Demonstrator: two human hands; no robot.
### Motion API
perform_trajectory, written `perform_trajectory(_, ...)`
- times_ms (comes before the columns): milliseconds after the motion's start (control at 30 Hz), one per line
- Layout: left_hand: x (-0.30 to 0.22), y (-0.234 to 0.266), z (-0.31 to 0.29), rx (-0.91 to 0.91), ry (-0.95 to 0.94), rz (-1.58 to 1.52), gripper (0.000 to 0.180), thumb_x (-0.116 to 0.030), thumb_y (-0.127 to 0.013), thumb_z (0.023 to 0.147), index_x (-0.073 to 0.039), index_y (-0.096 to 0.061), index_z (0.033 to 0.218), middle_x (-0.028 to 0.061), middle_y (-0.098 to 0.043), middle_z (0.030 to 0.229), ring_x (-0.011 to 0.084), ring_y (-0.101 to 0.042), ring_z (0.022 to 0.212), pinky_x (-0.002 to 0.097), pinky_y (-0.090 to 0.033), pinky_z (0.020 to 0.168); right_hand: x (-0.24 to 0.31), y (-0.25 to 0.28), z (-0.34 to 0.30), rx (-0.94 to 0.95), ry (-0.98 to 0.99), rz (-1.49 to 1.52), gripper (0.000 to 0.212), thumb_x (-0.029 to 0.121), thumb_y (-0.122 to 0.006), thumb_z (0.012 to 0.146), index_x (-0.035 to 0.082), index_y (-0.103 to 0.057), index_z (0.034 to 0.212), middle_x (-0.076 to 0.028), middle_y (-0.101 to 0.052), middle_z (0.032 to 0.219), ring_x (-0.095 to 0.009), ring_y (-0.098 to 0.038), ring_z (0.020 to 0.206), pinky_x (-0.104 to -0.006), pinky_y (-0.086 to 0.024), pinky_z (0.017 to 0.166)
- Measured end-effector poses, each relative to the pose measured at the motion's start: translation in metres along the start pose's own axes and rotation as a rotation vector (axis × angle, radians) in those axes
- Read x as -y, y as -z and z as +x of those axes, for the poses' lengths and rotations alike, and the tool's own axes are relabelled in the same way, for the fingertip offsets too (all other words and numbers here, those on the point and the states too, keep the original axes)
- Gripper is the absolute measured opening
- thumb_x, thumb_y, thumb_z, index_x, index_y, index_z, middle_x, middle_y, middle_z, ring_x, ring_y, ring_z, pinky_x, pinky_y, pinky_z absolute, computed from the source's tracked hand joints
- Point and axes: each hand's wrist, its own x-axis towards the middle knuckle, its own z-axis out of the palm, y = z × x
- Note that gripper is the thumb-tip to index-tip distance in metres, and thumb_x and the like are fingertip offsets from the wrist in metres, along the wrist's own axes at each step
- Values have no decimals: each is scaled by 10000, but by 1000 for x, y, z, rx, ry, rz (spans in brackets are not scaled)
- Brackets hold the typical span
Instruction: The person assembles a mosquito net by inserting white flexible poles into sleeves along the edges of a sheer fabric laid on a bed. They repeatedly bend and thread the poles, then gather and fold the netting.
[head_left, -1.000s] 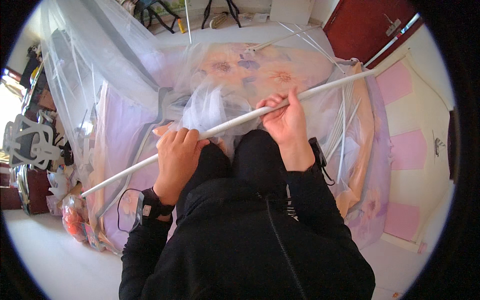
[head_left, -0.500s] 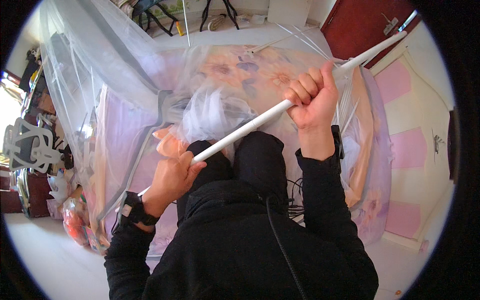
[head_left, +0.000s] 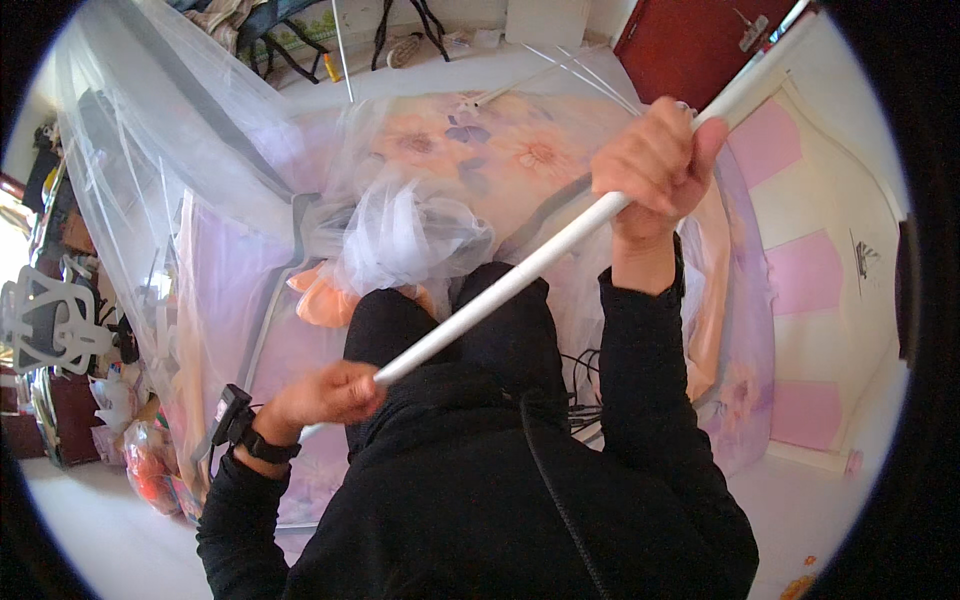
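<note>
A long white pole (head_left: 510, 282) runs slantwise across my body, from low left to high right. My left hand (head_left: 335, 393) is wrapped round its lower part, near my lap. Higher up, on the right, my right hand (head_left: 655, 165) grips the same pole, its fingers slightly blurred. The pole's upper end reaches past that hand toward the red door. Beyond my knees lies a bunched heap of white mesh netting (head_left: 405, 240), with a piece of orange cloth (head_left: 327, 298) beside it.
I sit on a flowered bed sheet (head_left: 430, 140). Sheer netting with a grey border (head_left: 215, 90) hangs at the left. Thin white rods (head_left: 590, 75) lean beyond the bed's far right. A pink and cream cabinet (head_left: 810, 275) stands right; a grey chair (head_left: 50, 320) stands left. Black cables (head_left: 585, 400) lie by my hip.
Both hands keep hold of the pole. My right hand has moved up and to the right; my left hand has come lower. The pole sits nearer and slants more steeply.
</note>
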Motion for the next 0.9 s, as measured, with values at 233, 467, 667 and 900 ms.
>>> perform_trajectory(233, 24, -21, 13, -787, 92, 762, 390, -412, -701, 786, -28, -630, 777, 134, -560, 587, 199, -549, 534, 364, -431, 511, 2, -5, 8, -232, 4, -73, 520, 482, -422, 941, 179, -261, 551, 72, -202, 445, -65, -183, 375, -221, -188, 359)
perform_trajectory(467, 3, 13, 26, -1441, -88, 1619, 196, -217, -677, 769, -82, -552, 702, 106, -521, 582, 312, -536, 561, 407, -406, 513, -26, 10, -13, -945, 363, -318, 518, 470, -447, 938, 173, -257, 558, 58, -213, 480, -80, -175, 390, -234, -166, 364)
perform_trajectory(667, -39, 9, 15, -1585, -533, 1866, 302, -257, -693, 746, -102, -452, 649, 67, -514, 668, 236, -509, 618, 372, -364, 539, -24, 10, -9, -1239, 546, -1, 467, 385, -419, 967, 147, -303, 582, 48, -234, 495, -84, -198, 412, -249, -216, 400)
perform_trajectory(900, -42, 6, 7, -1276, -367, 1689, 339, -317, -754, 704, -93, -514, 623, 82, -500, 518, 276, -496, 469, 361, -367, 448, -18, -16, -17, -749, 390, -208, 496, 456, -382, 965, 177, -277, 568, 64, -192, 471, -88, -171, 394, -259, -204, 400)
